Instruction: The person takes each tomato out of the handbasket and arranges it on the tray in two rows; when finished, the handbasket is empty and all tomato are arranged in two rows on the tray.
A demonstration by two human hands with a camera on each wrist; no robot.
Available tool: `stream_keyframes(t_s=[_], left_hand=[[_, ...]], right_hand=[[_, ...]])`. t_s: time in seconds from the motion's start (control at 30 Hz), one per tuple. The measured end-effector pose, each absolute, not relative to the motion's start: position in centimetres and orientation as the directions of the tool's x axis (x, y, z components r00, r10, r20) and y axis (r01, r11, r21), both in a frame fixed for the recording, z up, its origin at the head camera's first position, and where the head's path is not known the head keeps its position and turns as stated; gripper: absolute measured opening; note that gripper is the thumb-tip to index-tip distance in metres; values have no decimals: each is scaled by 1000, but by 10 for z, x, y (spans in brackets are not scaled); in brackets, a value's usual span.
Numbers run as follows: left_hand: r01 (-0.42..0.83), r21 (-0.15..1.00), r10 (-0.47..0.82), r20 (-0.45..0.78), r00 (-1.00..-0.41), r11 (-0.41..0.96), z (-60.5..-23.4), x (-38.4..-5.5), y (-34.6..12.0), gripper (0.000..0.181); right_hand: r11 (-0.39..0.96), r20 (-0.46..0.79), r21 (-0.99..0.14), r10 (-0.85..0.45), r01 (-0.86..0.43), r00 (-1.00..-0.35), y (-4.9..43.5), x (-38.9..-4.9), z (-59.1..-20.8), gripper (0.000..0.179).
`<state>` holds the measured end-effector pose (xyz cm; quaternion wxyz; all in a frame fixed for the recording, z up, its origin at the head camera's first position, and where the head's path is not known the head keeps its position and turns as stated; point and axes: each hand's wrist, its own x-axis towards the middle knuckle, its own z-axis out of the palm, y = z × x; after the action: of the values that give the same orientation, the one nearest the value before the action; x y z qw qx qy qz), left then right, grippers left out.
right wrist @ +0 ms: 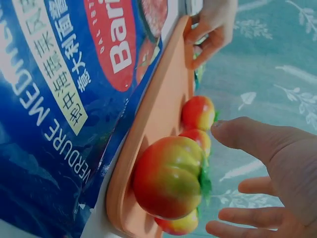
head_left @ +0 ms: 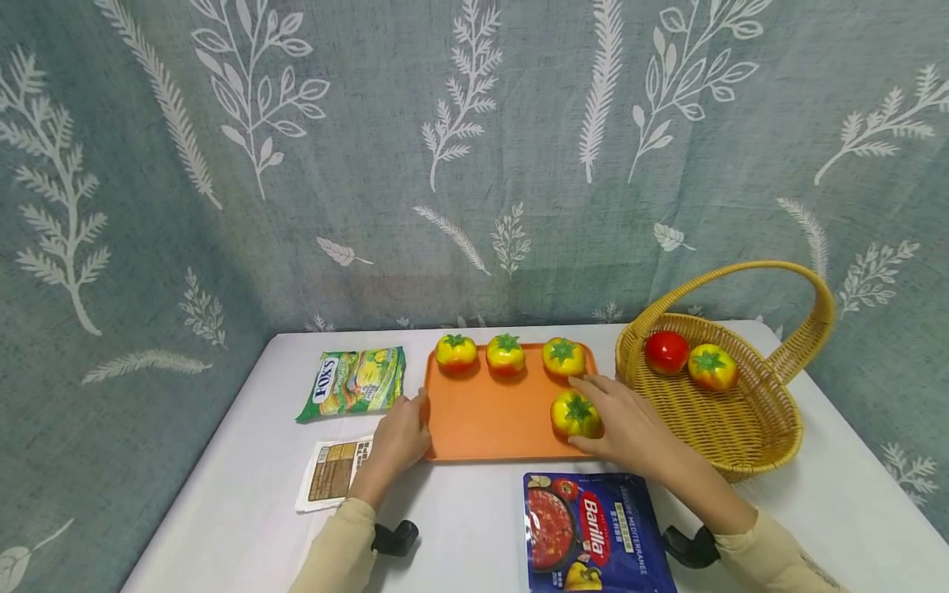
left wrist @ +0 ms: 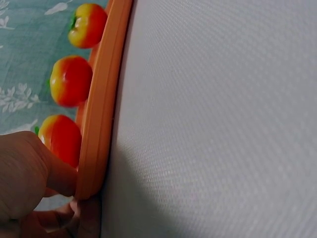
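My left hand [head_left: 403, 431] grips the left edge of an orange tray [head_left: 482, 420], thumb on the rim and fingers low against its outside. On the tray's right side sits a yellow-and-red tomato [head_left: 575, 413] with a green leafy top. Around it, my right hand [head_left: 623, 420] spreads its thumb and fingers; the right wrist view shows a gap between the hand [right wrist: 292, 173] and the tomato [right wrist: 168, 178]. Three more such tomatoes line the tray's far edge: one at left [head_left: 455, 352], one in the middle [head_left: 506, 355] and one at right [head_left: 563, 358].
A wicker basket [head_left: 786, 420] with a tall handle stands at right, holding a red round fruit [head_left: 666, 352] and a yellow-and-red tomato [head_left: 712, 367]. A blue Barilla pouch [head_left: 593, 531] lies in front. Left are a green FOX'S bag [head_left: 356, 383] and a brown-and-white packet [head_left: 337, 471].
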<state>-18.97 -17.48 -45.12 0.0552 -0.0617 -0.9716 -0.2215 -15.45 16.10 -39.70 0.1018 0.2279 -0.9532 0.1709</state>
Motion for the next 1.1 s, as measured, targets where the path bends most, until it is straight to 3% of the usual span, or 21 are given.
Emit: stream_keyframes(t_s=[0.43,0.97,1.1], left_hand=[[143,422,101,122,-987,895,-449,-190,-175,55],[118,448,84,94,-992,886,-449,-189,-175,58],[125,445,85,108,-990,887,-450,-188,-176,57]], right_hand=[[793,358,-312,-411,-523,-838,186,-128,-377,65],[765,598,-172,-420,-621,-683,227,-121,-350,59],[782,620,-149,-403,-605,-673,238,-125,-348,59]])
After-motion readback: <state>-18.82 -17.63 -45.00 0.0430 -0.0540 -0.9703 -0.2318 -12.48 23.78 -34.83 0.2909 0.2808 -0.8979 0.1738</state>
